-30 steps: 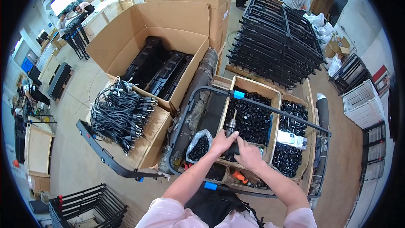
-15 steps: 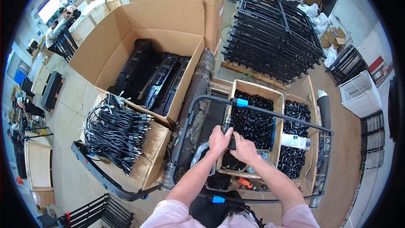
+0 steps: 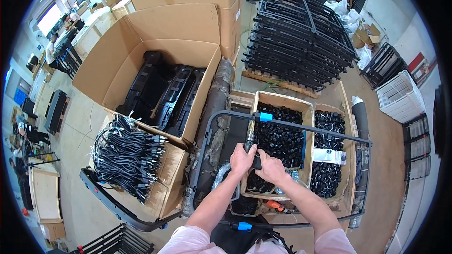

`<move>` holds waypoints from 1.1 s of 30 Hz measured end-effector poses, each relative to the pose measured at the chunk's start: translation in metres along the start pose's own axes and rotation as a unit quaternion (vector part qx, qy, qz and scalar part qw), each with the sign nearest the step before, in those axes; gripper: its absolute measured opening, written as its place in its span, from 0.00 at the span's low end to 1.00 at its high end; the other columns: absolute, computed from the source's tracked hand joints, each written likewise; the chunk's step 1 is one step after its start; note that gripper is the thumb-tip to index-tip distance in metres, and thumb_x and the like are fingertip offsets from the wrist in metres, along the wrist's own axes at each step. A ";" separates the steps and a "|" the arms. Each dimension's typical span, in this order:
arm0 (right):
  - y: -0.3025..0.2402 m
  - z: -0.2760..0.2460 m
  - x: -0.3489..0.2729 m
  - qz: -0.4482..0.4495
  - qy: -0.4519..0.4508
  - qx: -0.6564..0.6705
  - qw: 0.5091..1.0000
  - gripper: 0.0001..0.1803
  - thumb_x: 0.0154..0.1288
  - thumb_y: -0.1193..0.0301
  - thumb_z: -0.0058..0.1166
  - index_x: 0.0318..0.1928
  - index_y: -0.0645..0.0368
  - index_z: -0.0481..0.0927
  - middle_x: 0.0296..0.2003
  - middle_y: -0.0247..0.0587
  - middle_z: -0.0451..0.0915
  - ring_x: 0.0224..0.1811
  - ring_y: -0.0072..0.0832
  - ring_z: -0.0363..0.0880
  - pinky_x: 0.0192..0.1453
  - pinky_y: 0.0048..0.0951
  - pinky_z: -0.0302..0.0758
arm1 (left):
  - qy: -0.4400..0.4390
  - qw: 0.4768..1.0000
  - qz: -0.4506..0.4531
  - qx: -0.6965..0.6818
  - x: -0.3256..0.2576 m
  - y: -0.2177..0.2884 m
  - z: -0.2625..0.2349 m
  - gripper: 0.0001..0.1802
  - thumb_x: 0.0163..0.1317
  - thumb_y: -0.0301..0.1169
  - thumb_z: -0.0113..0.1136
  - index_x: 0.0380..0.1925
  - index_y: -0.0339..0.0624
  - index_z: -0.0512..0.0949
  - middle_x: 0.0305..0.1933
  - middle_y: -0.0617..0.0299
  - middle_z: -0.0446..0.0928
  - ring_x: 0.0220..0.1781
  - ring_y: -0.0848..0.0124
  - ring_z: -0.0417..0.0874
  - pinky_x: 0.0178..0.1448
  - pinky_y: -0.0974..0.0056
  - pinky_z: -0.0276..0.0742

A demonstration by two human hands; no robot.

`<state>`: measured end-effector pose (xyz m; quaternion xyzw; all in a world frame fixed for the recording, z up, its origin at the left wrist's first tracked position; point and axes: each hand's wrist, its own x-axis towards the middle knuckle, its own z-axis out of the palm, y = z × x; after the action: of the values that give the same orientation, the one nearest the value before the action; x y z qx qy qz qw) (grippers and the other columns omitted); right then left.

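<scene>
The drill [image 3: 250,142] is held in 2 hands over the left side of the bin [image 3: 282,99], its bit pointed to the far side. Its body is clasped by the left hand [image 3: 241,160], the fingers wrapped around it; its dark handle is clamped in the right hand [image 3: 271,167], just to the right. Whether the frame [image 3: 301,126] is touched by the bit cannot be told. The frame, black and rounded at the corners, is spread across the bin and around the forearms, with 1 blue clip [image 3: 265,117] seen on its far bar and 1 on its near bar. The bin is filled with black caps [image 3: 278,138]. To its right, more black parts [image 3: 327,178] are kept, with a white box [image 3: 329,156] laid on them. An orange tool [image 3: 276,205] is seen at the near side. To the left, cables [image 3: 127,155] are heaped on a brown box [image 3: 167,183]; beyond them, black panels [image 3: 148,84] are held in an open carton [image 3: 176,26]. At the far right, black frames are piled in a stack [image 3: 301,42] on a pallet [image 3: 282,82]
</scene>
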<state>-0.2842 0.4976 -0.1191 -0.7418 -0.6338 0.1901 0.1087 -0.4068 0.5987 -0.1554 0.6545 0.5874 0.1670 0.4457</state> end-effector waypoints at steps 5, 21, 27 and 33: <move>0.003 0.005 0.000 0.002 0.014 0.024 1.000 0.46 0.51 0.64 0.74 0.68 0.65 0.66 0.41 0.62 0.87 0.43 0.55 0.89 0.50 0.51 0.85 | -0.016 1.000 0.001 0.018 0.003 0.004 -0.002 0.34 0.67 0.59 0.64 0.49 0.34 0.77 0.47 0.36 0.86 0.53 0.39 0.87 0.57 0.42 0.80; 0.017 0.011 0.013 0.012 0.017 0.065 0.998 0.54 0.49 0.65 0.75 0.74 0.64 0.59 0.39 0.65 0.86 0.42 0.60 0.88 0.49 0.53 0.85 | -0.030 0.999 -0.005 0.033 0.019 0.010 0.003 0.34 0.70 0.59 0.61 0.50 0.34 0.73 0.53 0.36 0.84 0.56 0.38 0.85 0.60 0.42 0.79; 0.011 0.004 0.016 0.030 0.012 0.067 0.997 0.50 0.49 0.68 0.74 0.72 0.64 0.64 0.42 0.62 0.86 0.44 0.58 0.88 0.51 0.51 0.85 | -0.005 0.999 0.007 0.041 0.026 0.006 0.007 0.33 0.69 0.59 0.61 0.50 0.36 0.73 0.49 0.36 0.85 0.54 0.37 0.86 0.58 0.41 0.80; 0.003 0.010 0.015 -0.014 0.040 0.071 0.997 0.34 0.53 0.71 0.71 0.60 0.62 0.73 0.64 0.50 0.71 0.60 0.54 0.80 0.60 0.51 0.82 | -0.031 0.999 -0.020 0.024 0.025 0.011 0.001 0.39 0.66 0.62 0.64 0.55 0.35 0.73 0.51 0.36 0.85 0.57 0.39 0.86 0.61 0.43 0.79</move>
<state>-0.2837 0.5108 -0.1314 -0.7302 -0.6245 0.2029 0.1888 -0.3927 0.6220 -0.1554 0.6581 0.5900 0.1237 0.4512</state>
